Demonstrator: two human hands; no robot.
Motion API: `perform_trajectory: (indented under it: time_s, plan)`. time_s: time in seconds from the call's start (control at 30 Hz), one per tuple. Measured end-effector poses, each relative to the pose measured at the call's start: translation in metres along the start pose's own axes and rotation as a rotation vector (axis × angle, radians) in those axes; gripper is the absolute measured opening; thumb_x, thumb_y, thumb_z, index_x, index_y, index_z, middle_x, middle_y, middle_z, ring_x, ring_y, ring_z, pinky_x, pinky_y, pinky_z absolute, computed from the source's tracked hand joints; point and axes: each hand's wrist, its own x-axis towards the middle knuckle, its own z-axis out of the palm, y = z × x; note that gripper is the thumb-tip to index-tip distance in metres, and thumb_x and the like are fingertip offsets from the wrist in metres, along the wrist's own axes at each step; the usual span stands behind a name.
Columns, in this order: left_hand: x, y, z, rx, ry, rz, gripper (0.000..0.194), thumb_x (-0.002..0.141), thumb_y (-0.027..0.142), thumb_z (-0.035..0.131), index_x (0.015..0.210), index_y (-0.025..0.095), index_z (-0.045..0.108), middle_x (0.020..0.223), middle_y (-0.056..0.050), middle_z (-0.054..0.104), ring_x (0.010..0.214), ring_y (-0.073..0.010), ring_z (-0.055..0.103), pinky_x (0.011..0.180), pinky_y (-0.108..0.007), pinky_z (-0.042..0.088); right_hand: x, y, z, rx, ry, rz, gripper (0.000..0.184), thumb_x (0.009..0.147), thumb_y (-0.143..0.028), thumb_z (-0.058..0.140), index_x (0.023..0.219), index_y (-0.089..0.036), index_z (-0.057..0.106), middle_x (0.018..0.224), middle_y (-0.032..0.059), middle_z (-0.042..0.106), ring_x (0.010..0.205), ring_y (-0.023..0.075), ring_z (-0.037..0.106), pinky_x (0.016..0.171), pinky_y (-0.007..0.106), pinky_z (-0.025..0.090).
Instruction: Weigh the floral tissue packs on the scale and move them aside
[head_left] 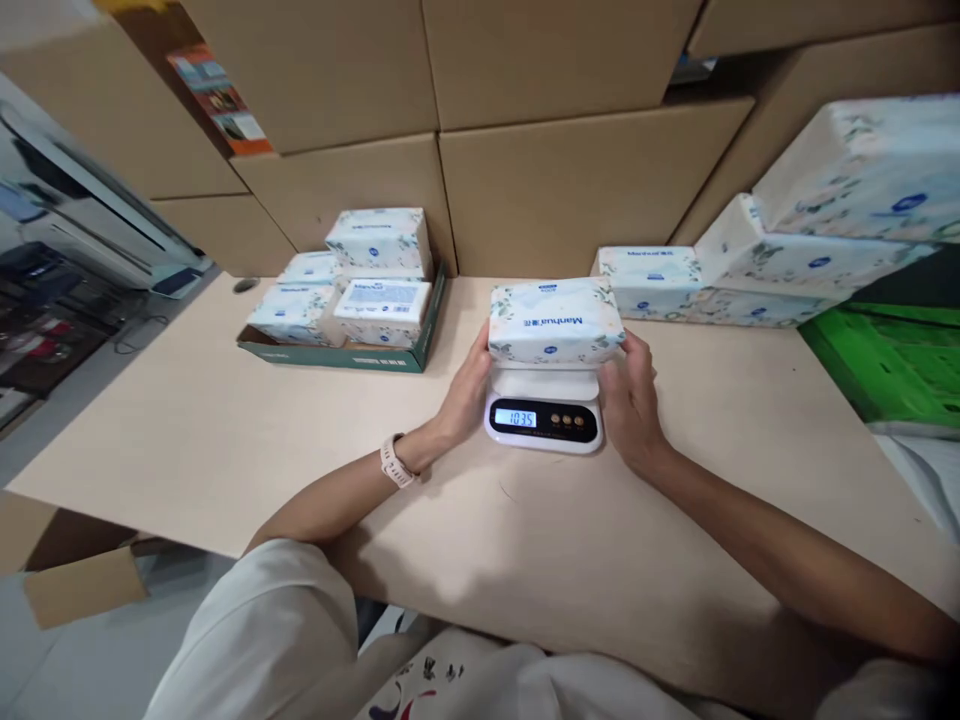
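Note:
A white and pale-blue tissue pack (555, 322) with a flower print sits on or just above a white kitchen scale (544, 437). The scale's lit display shows digits that look like 103.5. My left hand (469, 385), with a pale watch band at the wrist, grips the pack's left end. Against its right end my right hand (634, 400) presses, fingers curled round the far side. Both hands hold the pack between them. Whether its full weight rests on the scale's plate is hidden.
Several tissue packs (379, 245) fill a green tray (337, 355) at the back left. More tissue packs (795, 262) are stacked at the back right, beside a green crate (885, 365). Cardboard boxes (585, 185) form a wall behind the table (225, 440).

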Motion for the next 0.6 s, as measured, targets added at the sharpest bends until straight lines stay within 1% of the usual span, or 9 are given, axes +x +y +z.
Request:
perform_trajectory:
  time_s: [0.07, 0.13, 0.17, 0.23, 0.3, 0.37, 0.47, 0.53, 0.6]
  plan:
    - [0.001, 0.009, -0.004, 0.061, 0.031, 0.04, 0.077, 0.107, 0.075, 0.063, 0.174, 0.039, 0.052, 0.19, 0.001, 0.042, 0.185, -0.0312, 0.017, 0.154, -0.051, 0.01, 0.002, -0.01, 0.002, 0.031, -0.025, -0.053, 0.073, 0.107, -0.071, 0.055, 0.168, -0.032, 0.047, 0.174, 0.0152, 0.056, 0.164, 0.0399, 0.051, 0.139, 0.076, 0.034]
    - [0.005, 0.024, -0.011, 0.078, 0.118, 0.106, 0.074, 0.105, 0.069, 0.067, 0.171, 0.039, 0.055, 0.188, 0.0, 0.046, 0.183, -0.0324, 0.025, 0.152, -0.051, 0.018, 0.011, -0.029, 0.01, 0.075, -0.049, -0.134, 0.076, 0.105, -0.066, 0.063, 0.17, -0.032, 0.043, 0.175, 0.016, 0.053, 0.165, 0.0394, 0.05, 0.138, 0.072, 0.039]
    - [0.008, 0.034, -0.016, 0.084, 0.191, 0.151, 0.071, 0.103, 0.067, 0.07, 0.167, 0.039, 0.059, 0.184, -0.002, 0.05, 0.18, -0.0329, 0.031, 0.15, -0.049, 0.024, 0.018, -0.041, 0.016, 0.102, -0.066, -0.183, 0.075, 0.105, -0.064, 0.065, 0.17, -0.032, 0.044, 0.175, 0.0155, 0.053, 0.164, 0.0385, 0.051, 0.137, 0.069, 0.042]
    - [0.016, 0.055, -0.028, 0.11, 0.393, 0.234, 0.061, 0.101, 0.062, 0.073, 0.156, 0.037, 0.064, 0.172, -0.003, 0.061, 0.173, -0.0323, 0.043, 0.144, -0.043, 0.037, 0.033, -0.069, 0.033, 0.155, -0.115, -0.284, 0.07, 0.106, -0.06, 0.065, 0.169, -0.034, 0.047, 0.173, 0.0134, 0.056, 0.162, 0.0363, 0.054, 0.137, 0.065, 0.047]
    - [0.025, 0.073, -0.046, 0.154, 0.614, 0.287, 0.05, 0.103, 0.057, 0.07, 0.147, 0.035, 0.065, 0.157, -0.003, 0.069, 0.165, -0.0293, 0.053, 0.134, -0.037, 0.047, 0.051, -0.095, 0.058, 0.196, -0.189, -0.344, 0.068, 0.107, -0.056, 0.064, 0.169, -0.035, 0.048, 0.174, 0.0121, 0.057, 0.162, 0.0353, 0.054, 0.138, 0.063, 0.046]
    - [0.034, 0.083, -0.068, 0.212, 0.783, 0.342, 0.041, 0.106, 0.054, 0.065, 0.142, 0.034, 0.063, 0.148, -0.003, 0.071, 0.157, -0.0261, 0.058, 0.129, -0.032, 0.05, 0.068, -0.114, 0.088, 0.213, -0.272, -0.357, 0.071, 0.106, -0.053, 0.063, 0.172, -0.034, 0.047, 0.178, 0.012, 0.054, 0.164, 0.0353, 0.053, 0.141, 0.063, 0.043]
    - [0.047, 0.077, -0.104, 0.303, 0.925, 0.388, 0.035, 0.108, 0.05, 0.061, 0.137, 0.03, 0.06, 0.147, -0.005, 0.07, 0.152, -0.0241, 0.061, 0.129, -0.031, 0.048, 0.089, -0.123, 0.135, 0.175, -0.357, -0.323, 0.076, 0.103, -0.048, 0.064, 0.174, -0.03, 0.046, 0.184, 0.0119, 0.05, 0.169, 0.0352, 0.048, 0.143, 0.062, 0.04]
    - [0.054, 0.065, -0.123, 0.353, 0.975, 0.299, 0.034, 0.105, 0.046, 0.065, 0.133, 0.027, 0.059, 0.148, -0.01, 0.069, 0.152, -0.0263, 0.061, 0.133, -0.034, 0.045, 0.098, -0.121, 0.157, 0.092, -0.41, -0.256, 0.077, 0.1, -0.043, 0.064, 0.173, -0.026, 0.048, 0.183, 0.0136, 0.051, 0.17, 0.0381, 0.047, 0.142, 0.067, 0.039]
    - [0.057, 0.053, -0.135, 0.37, 0.996, 0.182, 0.041, 0.102, 0.042, 0.07, 0.137, 0.025, 0.058, 0.157, -0.013, 0.066, 0.159, -0.0286, 0.055, 0.138, -0.038, 0.039, 0.101, -0.113, 0.164, -0.007, -0.481, -0.177, 0.076, 0.098, -0.04, 0.064, 0.171, -0.023, 0.052, 0.18, 0.0161, 0.055, 0.168, 0.0421, 0.048, 0.14, 0.073, 0.039]
